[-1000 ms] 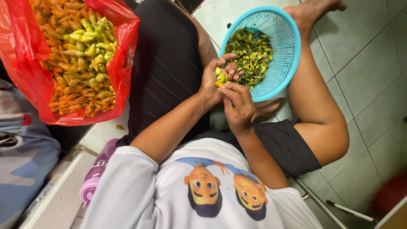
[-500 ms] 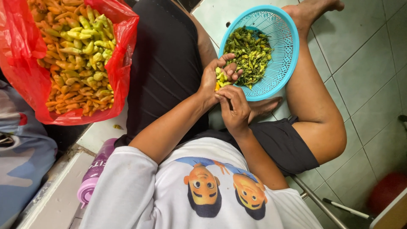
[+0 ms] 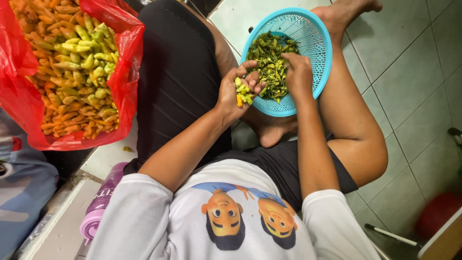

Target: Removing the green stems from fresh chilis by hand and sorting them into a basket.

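My left hand (image 3: pixel 237 89) is cupped around a small bunch of yellow-green and orange chili peppers (image 3: pixel 242 91), at the near rim of a round blue plastic basket (image 3: pixel 315 36). The basket rests on my crossed legs and holds a heap of dark green chili stems (image 3: pixel 269 60). My right hand (image 3: pixel 298 72) reaches into the basket, fingertips down on the stem heap; whether it pinches anything is hidden. A red plastic bag (image 3: pixel 127 58) full of orange, yellow and green chilies (image 3: pixel 77 67) lies open at my left.
I sit on a pale green tiled floor (image 3: pixel 414 72). A purple water bottle (image 3: pixel 98 204) lies by my left hip on a white ledge. A blue patterned cloth (image 3: pixel 21 192) is at the far left. A red object (image 3: pixel 438 214) and a white stick are at lower right.
My right hand has left my left hand and moved forward into the basket onto the stem heap. My left hand still holds its chilies.
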